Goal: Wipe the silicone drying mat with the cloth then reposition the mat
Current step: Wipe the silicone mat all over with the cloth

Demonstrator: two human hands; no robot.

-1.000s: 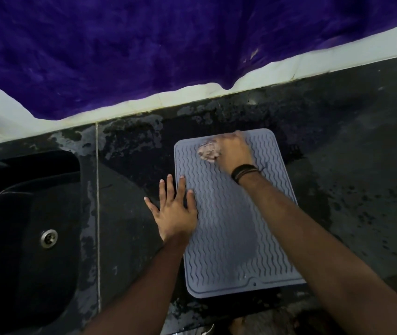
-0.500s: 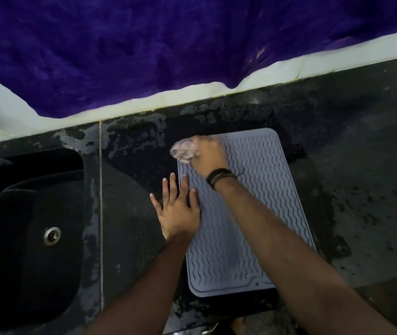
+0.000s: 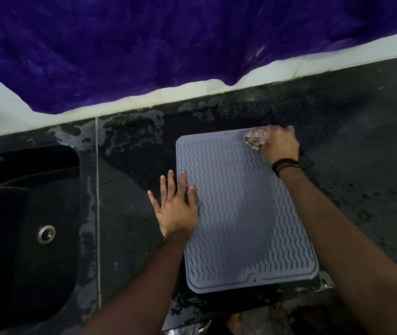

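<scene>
Since half a second ago the right hand point(image 3: 280, 143) has swept its bunched cloth point(image 3: 255, 140) from the mat's far left corner to its far right corner, grip closed on it. Flat and open, the left hand point(image 3: 174, 203) presses the grey mat's point(image 3: 236, 213) left edge onto the dark table point(image 3: 361, 165), right of the sink point(image 3: 23, 226).

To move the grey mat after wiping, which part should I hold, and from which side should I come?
Probably the near short edge of the mat, taken from the front. It lies flat on the counter and is thin, so a corner there can be peeled up and pinched; that edge is nearest the person and uncovered.
</scene>
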